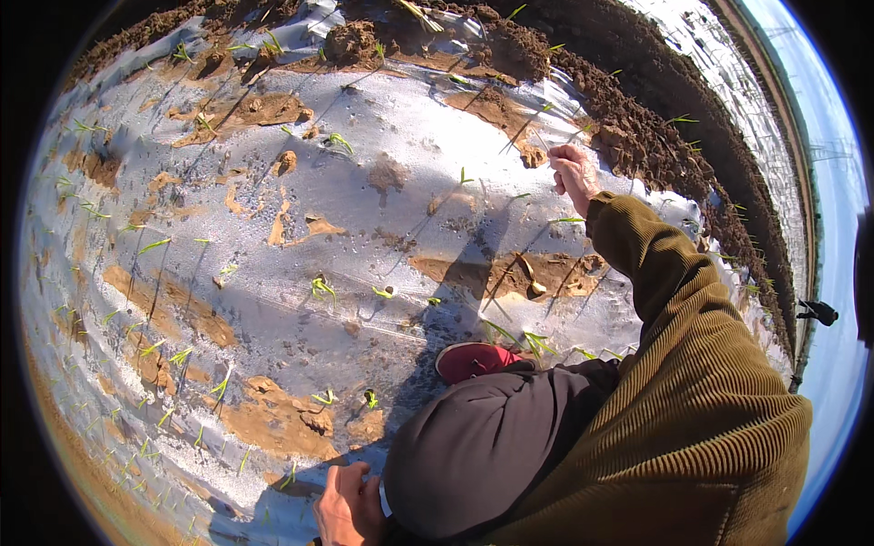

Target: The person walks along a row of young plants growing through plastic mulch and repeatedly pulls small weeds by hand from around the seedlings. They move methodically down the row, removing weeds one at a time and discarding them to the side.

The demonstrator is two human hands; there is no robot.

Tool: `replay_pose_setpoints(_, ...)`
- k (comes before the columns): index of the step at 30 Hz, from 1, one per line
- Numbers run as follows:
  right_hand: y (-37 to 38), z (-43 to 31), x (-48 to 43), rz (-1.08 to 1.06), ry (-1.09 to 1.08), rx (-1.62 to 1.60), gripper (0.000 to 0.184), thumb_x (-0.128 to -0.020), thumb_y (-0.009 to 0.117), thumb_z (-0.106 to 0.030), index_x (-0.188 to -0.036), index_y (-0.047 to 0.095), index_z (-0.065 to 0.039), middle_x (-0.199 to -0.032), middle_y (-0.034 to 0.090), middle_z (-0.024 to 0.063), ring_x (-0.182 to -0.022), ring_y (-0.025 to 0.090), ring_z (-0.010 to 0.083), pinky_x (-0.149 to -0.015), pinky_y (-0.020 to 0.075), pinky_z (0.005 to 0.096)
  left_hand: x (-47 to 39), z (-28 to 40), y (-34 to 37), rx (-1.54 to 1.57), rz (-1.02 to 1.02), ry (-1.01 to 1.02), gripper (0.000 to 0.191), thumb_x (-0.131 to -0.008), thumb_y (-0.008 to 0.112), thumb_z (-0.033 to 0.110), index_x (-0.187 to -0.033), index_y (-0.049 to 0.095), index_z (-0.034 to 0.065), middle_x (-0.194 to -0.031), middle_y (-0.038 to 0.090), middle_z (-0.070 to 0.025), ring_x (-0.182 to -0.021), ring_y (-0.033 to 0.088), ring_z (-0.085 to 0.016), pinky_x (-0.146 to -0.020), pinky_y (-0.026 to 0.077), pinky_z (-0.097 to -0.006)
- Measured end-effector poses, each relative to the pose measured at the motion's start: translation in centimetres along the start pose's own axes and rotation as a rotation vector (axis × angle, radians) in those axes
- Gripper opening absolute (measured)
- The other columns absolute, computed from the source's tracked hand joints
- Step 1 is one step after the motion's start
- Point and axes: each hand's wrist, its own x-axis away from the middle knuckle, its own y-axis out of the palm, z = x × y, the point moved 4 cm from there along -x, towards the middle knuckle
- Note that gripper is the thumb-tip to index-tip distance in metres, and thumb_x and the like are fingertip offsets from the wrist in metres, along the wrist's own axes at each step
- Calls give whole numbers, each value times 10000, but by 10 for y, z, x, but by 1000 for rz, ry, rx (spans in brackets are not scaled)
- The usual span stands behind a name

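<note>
My right hand (573, 176), at the end of a brown corduroy sleeve (683, 300), reaches over clear plastic mulch film (382, 130). Its fingers are pinched on a thin stick or wire (540, 140), whose tip points toward a clod of soil (532, 155) on the film. Down by my bent knee (464, 450) is my left hand (349, 505), fingers curled; whether it holds anything is hidden. Small green seedlings stand in holes in the film, among them one seedling (464, 176) left of my right hand and another (322, 288) in the middle.
Loose brown soil (642, 147) banks the film's edge, with a furrow beyond it. My red shoe (474, 362) is on the film. Soil patches (273, 416) and a dry curled stalk (531, 274) lie on it. A distant person (818, 313) in dark clothes is at the far right.
</note>
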Motion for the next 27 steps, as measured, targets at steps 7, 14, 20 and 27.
replay_pose_setpoints(7, 67, -25, 75, -376, 1, -54, 161, -865, 551, -108, -986, 586, -6, -659, 512, 3, -489, 437, 60, -418, 358, 237, 11, 21, -16, 87, 206, -23, 111, -826, 615, 51, -858, 524, -5, -685, 583, -157, -652, 637, -297, -587, 474, -360)
replay_pose_setpoints(14, 175, -25, 84, -448, 5, -336, 116, -898, 551, -117, -969, 550, -26, -709, 527, 12, -471, 474, 73, -388, 374, 232, 16, 9, -3, 111, 71, -44, 157, -873, 578, 145, -966, 597, 20, -824, 633, -171, -734, 641, -318, -636, 488, -382)
replay_pose_setpoints(20, 192, 3, 63, -235, 98, -103, 127, -892, 505, -140, -979, 501, -47, -786, 555, 35, -605, 587, 108, -430, 487, 258, 21, 5, 0, 144, -45, -161, 190, -900, 563, 155, -1004, 648, 20, -872, 666, -189, -789, 641, -299, -690, 494, -370)
replay_pose_setpoints(27, 188, 8, 50, -297, 113, -238, 139, -927, 500, -182, -997, 514, -62, -947, 584, 44, -783, 610, 125, -560, 529, 270, 6, -5, 7, 115, -260, -154, 204, -851, 588, 56, -1043, 629, 2, -953, 652, -197, -840, 641, -309, -708, 511, -378)
